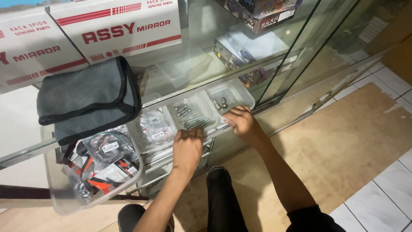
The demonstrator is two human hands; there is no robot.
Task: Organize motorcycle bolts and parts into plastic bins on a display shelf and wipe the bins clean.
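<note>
Left hand (187, 146), fingers curled shut, hovers over long bolts (196, 122) in the clear tray (171, 112); right hand (240, 122), fingers pressed together, grips its rim.

Glass display case (300, 38), tiled floor (386, 189)

Body notes, head cam, looking down.
I see both forearms bare; right arm (279, 172) w/ black short sleeve at upper arm. Black trousers (223, 202) on legs. No gloves, no rings or watch visible on either hand.
</note>
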